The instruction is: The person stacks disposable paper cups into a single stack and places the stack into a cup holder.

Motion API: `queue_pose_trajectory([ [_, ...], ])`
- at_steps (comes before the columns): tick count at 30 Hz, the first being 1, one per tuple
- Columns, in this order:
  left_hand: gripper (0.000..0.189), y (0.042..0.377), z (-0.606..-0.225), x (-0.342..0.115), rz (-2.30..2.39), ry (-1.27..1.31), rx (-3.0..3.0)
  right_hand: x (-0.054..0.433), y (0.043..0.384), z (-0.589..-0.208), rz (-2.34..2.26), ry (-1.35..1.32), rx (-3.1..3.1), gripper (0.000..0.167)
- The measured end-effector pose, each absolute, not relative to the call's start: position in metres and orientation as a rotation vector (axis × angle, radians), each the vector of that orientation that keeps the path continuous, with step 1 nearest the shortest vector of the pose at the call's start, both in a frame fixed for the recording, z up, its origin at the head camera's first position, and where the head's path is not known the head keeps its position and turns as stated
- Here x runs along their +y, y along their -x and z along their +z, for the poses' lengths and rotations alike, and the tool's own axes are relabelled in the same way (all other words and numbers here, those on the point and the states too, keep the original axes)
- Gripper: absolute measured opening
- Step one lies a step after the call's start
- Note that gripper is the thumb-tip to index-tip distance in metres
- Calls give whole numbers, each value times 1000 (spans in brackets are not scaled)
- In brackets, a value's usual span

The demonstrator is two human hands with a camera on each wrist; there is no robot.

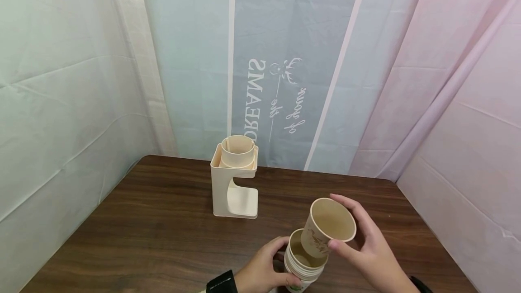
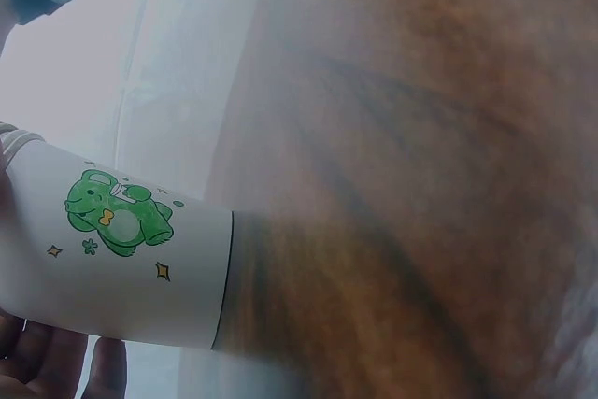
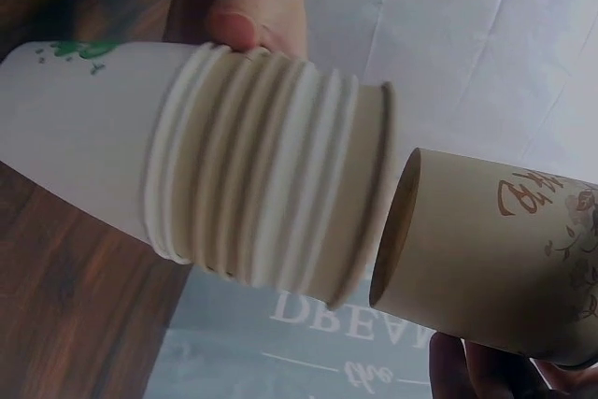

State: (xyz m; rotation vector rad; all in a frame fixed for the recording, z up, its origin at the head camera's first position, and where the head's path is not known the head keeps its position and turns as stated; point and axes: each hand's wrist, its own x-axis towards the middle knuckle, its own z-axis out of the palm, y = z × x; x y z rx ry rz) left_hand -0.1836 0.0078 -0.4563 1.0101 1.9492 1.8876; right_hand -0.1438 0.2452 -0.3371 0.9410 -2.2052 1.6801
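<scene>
My left hand (image 1: 260, 268) grips a stack of paper cups (image 1: 303, 271) near the front of the table, mouths up. Their rolled rims show in white and beige bands in the right wrist view. The outermost cup (image 2: 121, 259) is white with a green cartoon bear. Thumb and fingers of my right hand (image 1: 372, 252) pinch a single beige paper cup (image 1: 314, 238) with a brown floral print near its rim. This cup tilts over the mouth of the stack; a narrow gap separates its base from the top rim in the right wrist view.
A cream cup dispenser (image 1: 221, 193) with a round tube on top and an open lower bay stands farther back on the dark wooden table (image 1: 163, 220). A printed curtain (image 1: 293, 35) hangs behind, with pale cloth at both sides.
</scene>
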Motion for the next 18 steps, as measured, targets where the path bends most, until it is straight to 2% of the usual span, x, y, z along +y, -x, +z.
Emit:
queue_pose_trajectory([
  [18,64,185,-458,9,1899,-1036,1955,235,147,-366,1537,-890,-2301,81],
])
